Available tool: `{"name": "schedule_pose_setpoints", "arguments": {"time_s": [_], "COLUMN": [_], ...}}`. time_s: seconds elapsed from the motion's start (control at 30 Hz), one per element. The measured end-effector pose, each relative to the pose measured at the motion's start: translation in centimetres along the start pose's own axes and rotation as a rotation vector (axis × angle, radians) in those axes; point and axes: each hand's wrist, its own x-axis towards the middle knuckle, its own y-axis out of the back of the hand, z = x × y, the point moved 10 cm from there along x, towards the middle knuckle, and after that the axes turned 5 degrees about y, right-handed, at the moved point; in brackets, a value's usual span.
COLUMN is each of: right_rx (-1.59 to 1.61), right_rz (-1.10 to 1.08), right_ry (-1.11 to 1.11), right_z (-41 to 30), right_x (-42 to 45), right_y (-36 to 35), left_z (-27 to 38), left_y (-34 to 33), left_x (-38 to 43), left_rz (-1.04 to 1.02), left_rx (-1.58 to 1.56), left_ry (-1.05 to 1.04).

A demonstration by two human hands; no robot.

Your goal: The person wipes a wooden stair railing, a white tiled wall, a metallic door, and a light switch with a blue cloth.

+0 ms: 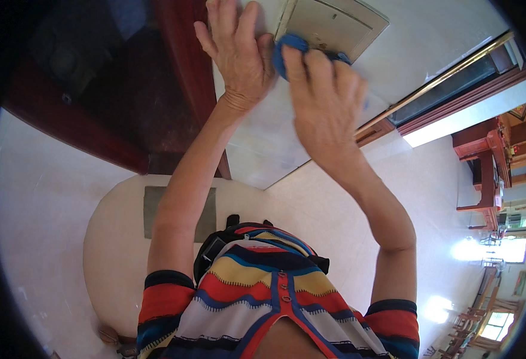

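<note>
A blue cloth point(285, 54) is bunched under the fingers of my right hand point(328, 101), which presses it at the lower edge of a beige metal wall panel cover point(330, 22). The hand is slightly blurred and hides part of the cloth. Around the panel runs a pale, glossy wall point(263, 139). My left hand point(240, 54) lies against that wall, left of the panel, fingers spread and pointing up, with nothing in it. A small brownish mark point(321, 46) shows on the cover just above the cloth.
To the left stands a dark red door frame point(186, 58) with a dark doorway. A grey mat point(205, 215) lies on the pale floor point(335, 215) below. Gold trim point(424, 89) edges the wall at right. Wooden furniture point(487, 179) stands farther off on the right.
</note>
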Motion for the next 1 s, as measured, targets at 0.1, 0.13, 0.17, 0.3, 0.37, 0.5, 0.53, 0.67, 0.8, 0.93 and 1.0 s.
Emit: {"name": "schedule_pose_setpoints", "arguments": {"time_s": [0.1,0.13,0.17,0.3,0.37,0.5,0.53,0.67,0.8,0.93,1.0], "right_rx": [-0.034,0.012,0.019,0.034,0.047,-0.008,-0.029,0.042,0.082,0.124,0.079], "right_rz": [0.003,-0.014,-0.006,0.007,0.036,0.031,0.045,-0.012,-0.013,0.021,0.009], "right_ry": [0.027,-0.001,0.011,-0.002,-0.029,0.030,0.039,-0.004,-0.021,-0.019,0.004], "right_z": [1.7,2.0,1.6,-0.5,-0.9,0.9,1.4,1.8,-0.2,-0.7,0.8], "right_x": [-2.1,-2.5,-2.2,0.5,1.0,-0.6,-1.2,-1.7,0.6,1.3,-0.1], "right_y": [0.9,0.8,0.5,0.1,-0.2,0.3,0.8,0.9,0.2,-0.1,0.5], "left_z": [-0.1,-0.2,-0.3,-0.3,-0.3,-0.5,-0.5,-0.7,-0.7,-0.4,-0.4], "left_y": [-0.2,-0.2,-0.1,-0.1,-0.4,-0.4,-0.3,-0.1,-0.3,0.0,0.0], "left_x": [0.0,0.0,0.0,-0.1,-0.1,-0.2,-0.1,-0.1,-0.3,-0.2,-0.1], "left_rz": [-0.007,0.006,0.018,-0.008,0.000,-0.033,-0.032,-0.011,0.021,0.010,-0.001], "left_rx": [0.022,0.021,0.021,0.005,0.009,0.046,0.042,0.050,0.023,0.039,0.058], "left_ry": [-0.015,-0.017,-0.019,-0.024,-0.028,0.007,0.004,0.003,-0.044,-0.028,-0.020]}}
